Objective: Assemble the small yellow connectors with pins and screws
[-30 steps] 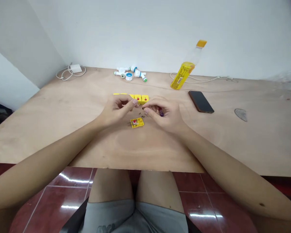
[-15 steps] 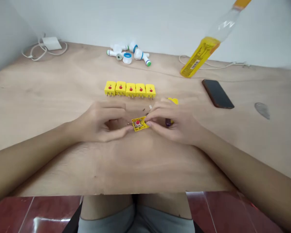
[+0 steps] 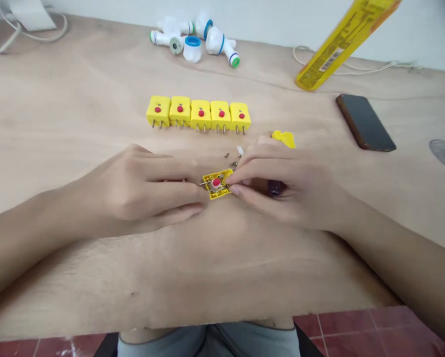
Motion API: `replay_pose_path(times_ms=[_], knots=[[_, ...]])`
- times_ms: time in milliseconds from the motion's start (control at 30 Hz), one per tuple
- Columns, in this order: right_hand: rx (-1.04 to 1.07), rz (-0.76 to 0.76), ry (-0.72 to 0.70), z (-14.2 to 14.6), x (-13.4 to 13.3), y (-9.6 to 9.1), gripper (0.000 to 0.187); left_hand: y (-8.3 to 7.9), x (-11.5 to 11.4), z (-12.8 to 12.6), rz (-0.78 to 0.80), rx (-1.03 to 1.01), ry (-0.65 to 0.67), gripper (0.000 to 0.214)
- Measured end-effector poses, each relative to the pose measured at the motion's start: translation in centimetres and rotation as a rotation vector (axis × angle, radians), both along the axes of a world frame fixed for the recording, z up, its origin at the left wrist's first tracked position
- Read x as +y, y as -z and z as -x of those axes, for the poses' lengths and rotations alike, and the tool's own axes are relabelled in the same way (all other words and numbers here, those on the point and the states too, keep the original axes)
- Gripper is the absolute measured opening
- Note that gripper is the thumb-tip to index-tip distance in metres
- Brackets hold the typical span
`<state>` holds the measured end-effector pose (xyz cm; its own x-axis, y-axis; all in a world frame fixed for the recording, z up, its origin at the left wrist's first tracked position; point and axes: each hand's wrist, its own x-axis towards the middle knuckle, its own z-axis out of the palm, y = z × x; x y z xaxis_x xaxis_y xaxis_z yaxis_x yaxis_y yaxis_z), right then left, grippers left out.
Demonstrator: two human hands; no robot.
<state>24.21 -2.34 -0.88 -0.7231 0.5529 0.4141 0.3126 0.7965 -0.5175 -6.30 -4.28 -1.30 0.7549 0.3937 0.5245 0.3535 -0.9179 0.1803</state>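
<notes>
Item under work: an open yellow plastic housing (image 3: 222, 191), shallow, thin-walled and roughly rectangular, at the centre of the frame between the two hands. It contains a round red button (image 3: 216, 183) on a pale base and small metal parts; a slim metal pin (image 3: 204, 184) juts from its left end.

Left hand (image 3: 148, 191), left of centre: fingers close together, tips at the housing's left end; contact surfaces hidden, grip not determinable. Right hand (image 3: 289, 181), right of centre: thumb and forefinger narrowed nearly together at the housing's right end; I cannot tell what, if anything, lies between them. A glossy dark purple piece (image 3: 273, 187) shows in that hand's hollow.

Just above the housing: loose metal screws (image 3: 234, 163) and a small white piece (image 3: 240, 150). Beyond the right knuckles: a wavy-edged yellow part (image 3: 284, 139).

Upper centre: five boxy yellow plugs (image 3: 200, 115) in a row, with red domes and metal prongs. Upper right: a flat, black-faced phone (image 3: 365, 123). Supporting surface: smooth wooden tabletop (image 3: 207, 277), faintly grained.
</notes>
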Motion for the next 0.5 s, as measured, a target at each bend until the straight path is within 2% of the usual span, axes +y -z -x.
replay_pose_path(times_ms=[167, 500], knots=[[-0.014, 0.004, 0.008, -0.05, 0.15, 0.06, 0.009, -0.6, 0.42, -0.12, -0.057, 0.035, 0.031, 0.01], [-0.045, -0.004, 0.029, -0.1, 0.03, -0.12, 0.012, -0.45, 0.45, -0.12, -0.088, 0.048, 0.053, 0.008]])
